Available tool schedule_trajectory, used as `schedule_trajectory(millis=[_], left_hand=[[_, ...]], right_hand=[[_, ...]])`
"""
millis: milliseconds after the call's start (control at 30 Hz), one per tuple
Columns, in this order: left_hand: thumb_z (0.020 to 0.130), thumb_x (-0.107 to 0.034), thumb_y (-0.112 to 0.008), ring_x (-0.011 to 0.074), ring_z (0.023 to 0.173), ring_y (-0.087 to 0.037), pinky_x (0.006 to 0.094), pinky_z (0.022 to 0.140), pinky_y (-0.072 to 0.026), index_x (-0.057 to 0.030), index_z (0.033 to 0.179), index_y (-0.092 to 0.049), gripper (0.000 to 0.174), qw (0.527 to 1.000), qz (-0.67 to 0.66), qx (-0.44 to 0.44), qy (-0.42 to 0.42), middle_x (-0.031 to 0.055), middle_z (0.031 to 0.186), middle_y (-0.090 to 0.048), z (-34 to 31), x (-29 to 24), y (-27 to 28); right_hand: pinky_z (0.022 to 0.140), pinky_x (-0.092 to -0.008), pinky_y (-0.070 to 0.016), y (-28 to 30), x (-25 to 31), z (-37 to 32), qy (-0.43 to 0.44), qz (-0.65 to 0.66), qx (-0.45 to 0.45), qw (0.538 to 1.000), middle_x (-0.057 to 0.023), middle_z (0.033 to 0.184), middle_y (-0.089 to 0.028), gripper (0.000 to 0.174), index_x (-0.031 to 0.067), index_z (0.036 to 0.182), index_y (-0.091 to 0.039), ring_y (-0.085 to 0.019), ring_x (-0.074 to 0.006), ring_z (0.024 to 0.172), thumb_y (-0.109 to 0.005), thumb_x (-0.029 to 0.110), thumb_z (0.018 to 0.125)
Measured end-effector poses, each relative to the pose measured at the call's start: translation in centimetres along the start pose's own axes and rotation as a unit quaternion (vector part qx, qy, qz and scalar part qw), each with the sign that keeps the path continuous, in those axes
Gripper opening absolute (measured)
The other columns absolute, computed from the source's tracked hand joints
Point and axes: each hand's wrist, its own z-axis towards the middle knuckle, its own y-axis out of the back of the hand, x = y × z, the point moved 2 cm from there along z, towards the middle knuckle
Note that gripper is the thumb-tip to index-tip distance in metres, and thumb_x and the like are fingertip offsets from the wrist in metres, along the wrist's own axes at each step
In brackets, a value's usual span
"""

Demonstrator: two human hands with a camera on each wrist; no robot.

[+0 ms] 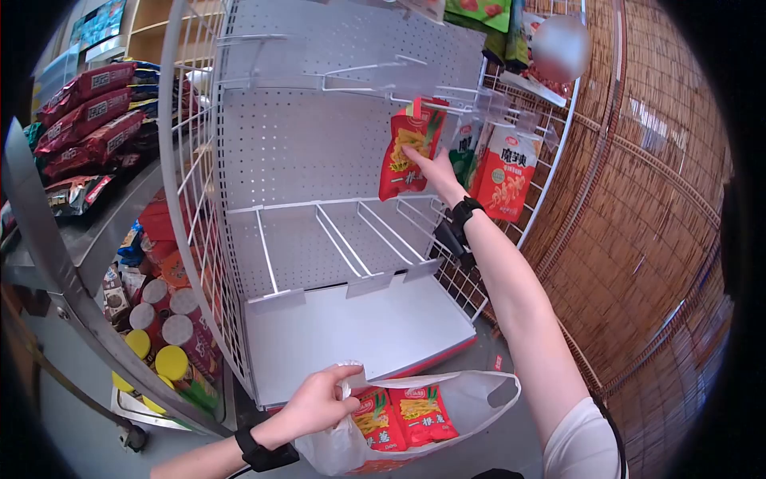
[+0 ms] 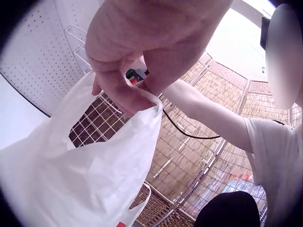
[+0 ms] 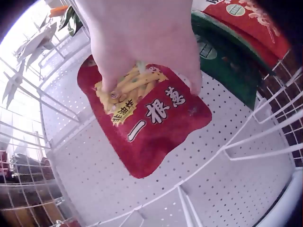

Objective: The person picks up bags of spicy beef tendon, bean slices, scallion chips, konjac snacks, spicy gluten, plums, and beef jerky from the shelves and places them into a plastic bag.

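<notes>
My right hand (image 1: 437, 172) grips a red snack bag (image 1: 397, 177) with yellow sticks printed on it, thumb across its front. The bag is up at a wire hook (image 1: 411, 102) on the pegboard rack. In the right wrist view, its lower part hangs in front of the pegboard. Low in front, my left hand (image 1: 315, 405) pinches the rim of a white plastic bag (image 1: 479, 399), whose mouth is spread. Inside lie red snack bags (image 1: 425, 411) of the same print. The left wrist view shows thumb and fingers at the plastic bag's edge (image 2: 154, 106).
Beside the held bag hang green packets (image 1: 463, 148) and red-and-white packets (image 1: 509, 168). Bare wire hooks (image 1: 339, 239) jut out over a white bottom shelf (image 1: 359, 319). To the left, a mesh side panel (image 1: 187, 160) separates the rack from a metal cart (image 1: 60, 275) holding bags and canisters.
</notes>
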Motion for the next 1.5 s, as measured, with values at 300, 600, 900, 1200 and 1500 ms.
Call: schedule_trajectory(millis=[300,600,900,1200,1500], left_hand=[[0.077,-0.011,-0.065,0.0129,0.048,-0.059,0.028,0.052,-0.0475,0.0028,0.129,-0.052,0.056,1.0,-0.015,0.008,-0.017,0.0089,0.063,-0.063,0.5,1.5,0.6],[0.077,-0.011,-0.063,0.0113,0.048,-0.058,0.0274,0.049,-0.0459,0.0004,0.131,-0.051,0.056,0.999,-0.02,0.011,0.025,0.006,0.061,-0.061,0.8,1.8,0.6],[0.077,-0.008,-0.061,0.0079,0.054,-0.054,0.0256,0.052,-0.0461,-0.001,0.131,-0.053,0.055,0.998,0.028,-0.017,0.045,0.0025,0.065,-0.058,0.1,0.6,0.8],[0.073,0.01,-0.052,0.0099,0.071,-0.063,0.0244,0.066,-0.053,0.0025,0.133,-0.047,0.061,0.994,-0.013,0.017,0.109,0.0129,0.124,-0.056,-0.7,-2.2,-0.4],[0.074,0.008,-0.053,0.0101,0.077,-0.064,0.0241,0.066,-0.0521,0.0023,0.132,-0.049,0.058,0.992,-0.058,0.001,0.116,0.0102,0.111,-0.062,-0.1,-2.5,-1.2]], right_hand=[[0.087,-0.0327,-0.0512,-0.6,1.1,-0.4,0.053,0.056,0.031,0.997,-0.0118,0.108,-0.068,0.042,-0.0022,0.112,-0.059,-0.066,-0.0195,0.097,-0.078,0.014,0.078],[0.079,-0.0334,-0.0563,0.3,4.3,-4.7,-0.07,0.242,0.072,0.965,-0.0125,0.108,-0.066,0.035,-0.0019,0.118,-0.054,-0.068,-0.0201,0.091,-0.065,0.018,0.091],[0.082,-0.0343,-0.0569,9.6,10.0,-13.0,-0.078,0.28,0.112,0.95,-0.0114,0.114,-0.064,0.037,0.0009,0.122,-0.053,-0.067,-0.0188,0.095,-0.06,0.025,0.095],[0.094,-0.0336,-0.0507,17.5,0.5,-32.2,-0.326,0.17,0.228,0.902,-0.0092,0.124,-0.06,0.042,0.0015,0.132,-0.047,-0.06,-0.0154,0.11,-0.057,0.021,0.096],[0.089,-0.0313,-0.0528,16.3,-8.0,-45.5,-0.671,0.259,0.28,0.635,-0.0125,0.122,-0.06,0.048,-0.002,0.132,-0.046,-0.062,-0.0164,0.105,-0.058,0.027,0.096]])
